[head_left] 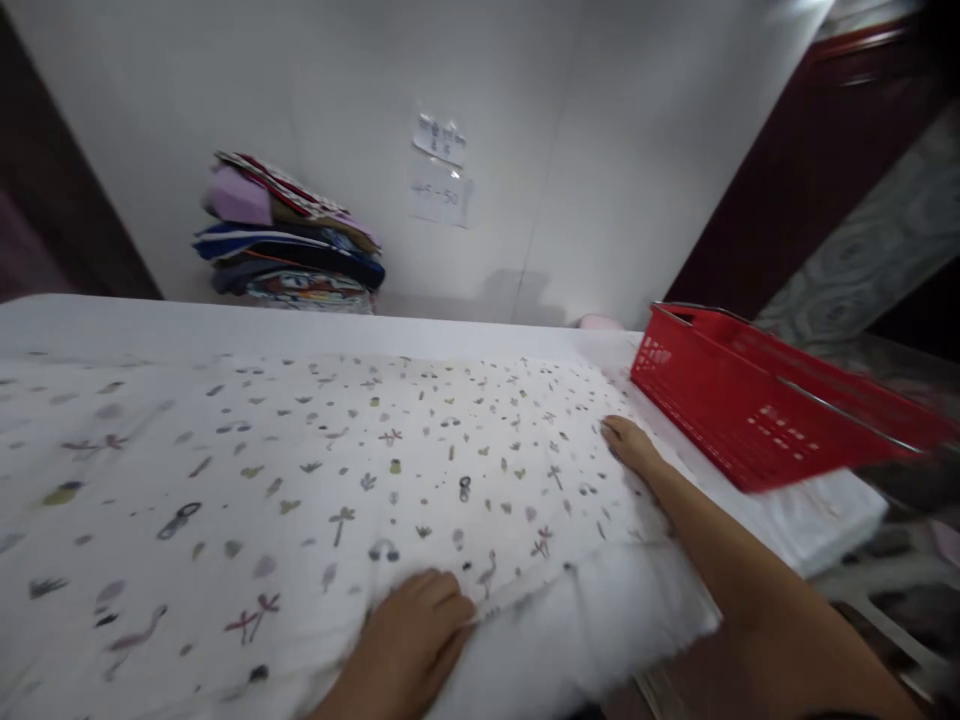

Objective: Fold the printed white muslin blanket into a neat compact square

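Observation:
A wide white cloth [442,430] printed with small flamingos, palm trees, rainbows and leaves is spread over a white table [480,330]. At its near edge is my left hand [416,630], knuckles up, with bent fingers and thumb closed on the cloth. Past that hand, a plain white part [585,620] of the fabric hangs over the front. My right arm reaches out to the cloth's right side, where my right hand [631,445] has its fingers together and curled at the fabric. Blur softens both hands, and their fingertips are partly hidden.
A red plastic basket [750,400] stands at the table's right end, beside a white, plastic-looking packet [825,515]. At the back left, a stack of folded fabrics [292,235] leans near the wall. Paper signs [440,170] with handwriting hang on the wall.

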Action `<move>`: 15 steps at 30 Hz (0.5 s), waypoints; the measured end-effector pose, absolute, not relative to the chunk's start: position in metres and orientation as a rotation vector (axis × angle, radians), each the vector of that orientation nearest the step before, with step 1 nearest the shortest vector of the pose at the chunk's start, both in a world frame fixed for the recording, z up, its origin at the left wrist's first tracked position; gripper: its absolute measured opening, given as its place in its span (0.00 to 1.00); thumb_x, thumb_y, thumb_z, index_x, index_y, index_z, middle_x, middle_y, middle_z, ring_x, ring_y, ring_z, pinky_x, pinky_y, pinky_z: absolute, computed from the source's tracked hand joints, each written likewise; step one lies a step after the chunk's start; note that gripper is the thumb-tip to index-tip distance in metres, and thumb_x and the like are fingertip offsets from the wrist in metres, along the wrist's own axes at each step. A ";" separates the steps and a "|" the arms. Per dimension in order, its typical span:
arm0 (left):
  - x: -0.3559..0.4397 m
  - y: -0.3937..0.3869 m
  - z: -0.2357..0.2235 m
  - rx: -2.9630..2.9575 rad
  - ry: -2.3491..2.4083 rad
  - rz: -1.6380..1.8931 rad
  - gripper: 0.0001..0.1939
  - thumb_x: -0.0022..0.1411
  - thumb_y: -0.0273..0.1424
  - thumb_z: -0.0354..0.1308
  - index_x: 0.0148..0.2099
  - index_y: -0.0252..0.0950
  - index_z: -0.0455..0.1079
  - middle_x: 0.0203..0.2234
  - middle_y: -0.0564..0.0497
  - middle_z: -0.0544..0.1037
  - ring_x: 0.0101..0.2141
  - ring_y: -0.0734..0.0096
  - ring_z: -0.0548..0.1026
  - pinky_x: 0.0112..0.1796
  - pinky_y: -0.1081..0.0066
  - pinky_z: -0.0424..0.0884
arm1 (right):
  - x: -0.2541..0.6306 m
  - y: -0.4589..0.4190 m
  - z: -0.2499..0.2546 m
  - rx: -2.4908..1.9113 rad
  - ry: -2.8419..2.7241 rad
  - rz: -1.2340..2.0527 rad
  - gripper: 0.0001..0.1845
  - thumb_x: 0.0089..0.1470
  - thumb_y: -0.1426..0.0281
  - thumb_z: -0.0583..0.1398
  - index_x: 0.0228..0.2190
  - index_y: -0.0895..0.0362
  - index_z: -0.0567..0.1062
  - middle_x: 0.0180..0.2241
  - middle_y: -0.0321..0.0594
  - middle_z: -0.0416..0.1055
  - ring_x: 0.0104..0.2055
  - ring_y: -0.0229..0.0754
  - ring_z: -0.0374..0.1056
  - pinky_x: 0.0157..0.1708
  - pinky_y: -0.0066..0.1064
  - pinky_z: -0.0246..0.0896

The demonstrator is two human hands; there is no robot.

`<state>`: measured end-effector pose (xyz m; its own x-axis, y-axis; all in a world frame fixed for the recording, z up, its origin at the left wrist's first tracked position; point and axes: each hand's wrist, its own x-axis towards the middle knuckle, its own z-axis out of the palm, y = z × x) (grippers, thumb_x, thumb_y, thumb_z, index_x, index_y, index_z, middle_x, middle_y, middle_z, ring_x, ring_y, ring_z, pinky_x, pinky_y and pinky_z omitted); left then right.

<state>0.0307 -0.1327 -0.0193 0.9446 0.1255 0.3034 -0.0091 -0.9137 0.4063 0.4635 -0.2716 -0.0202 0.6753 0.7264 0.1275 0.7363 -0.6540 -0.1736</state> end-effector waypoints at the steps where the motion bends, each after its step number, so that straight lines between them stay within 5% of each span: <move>1: 0.030 -0.133 -0.016 2.676 0.097 0.428 0.08 0.61 0.26 0.49 0.32 0.38 0.67 0.28 0.53 0.71 0.31 0.71 0.68 0.31 0.72 0.63 | 0.465 -0.302 -0.017 -2.726 -1.095 -0.076 0.17 0.58 0.68 0.51 0.46 0.57 0.72 0.53 0.43 0.66 0.56 0.41 0.59 0.55 0.29 0.50; 6: 0.030 -0.130 -0.016 2.687 0.091 0.384 0.10 0.64 0.31 0.47 0.36 0.41 0.69 0.29 0.53 0.72 0.32 0.71 0.69 0.33 0.72 0.64 | 0.463 -0.422 0.000 -2.906 -0.565 -0.135 0.17 0.57 0.69 0.50 0.42 0.61 0.75 0.44 0.52 0.73 0.48 0.47 0.67 0.46 0.33 0.59; 11: 0.032 -0.128 -0.018 2.698 0.103 0.415 0.12 0.64 0.36 0.46 0.37 0.42 0.71 0.30 0.53 0.73 0.32 0.70 0.71 0.32 0.71 0.66 | 0.450 -0.463 0.007 -2.889 -0.337 -0.048 0.19 0.56 0.70 0.48 0.40 0.61 0.76 0.31 0.44 0.76 0.32 0.39 0.71 0.30 0.25 0.61; 15: 0.033 -0.128 -0.016 2.699 0.109 0.426 0.14 0.64 0.39 0.45 0.37 0.42 0.71 0.30 0.52 0.74 0.32 0.68 0.72 0.32 0.71 0.67 | 0.444 -0.464 0.011 -2.892 -0.347 0.075 0.14 0.53 0.68 0.54 0.32 0.60 0.78 0.25 0.40 0.75 0.28 0.37 0.70 0.27 0.23 0.59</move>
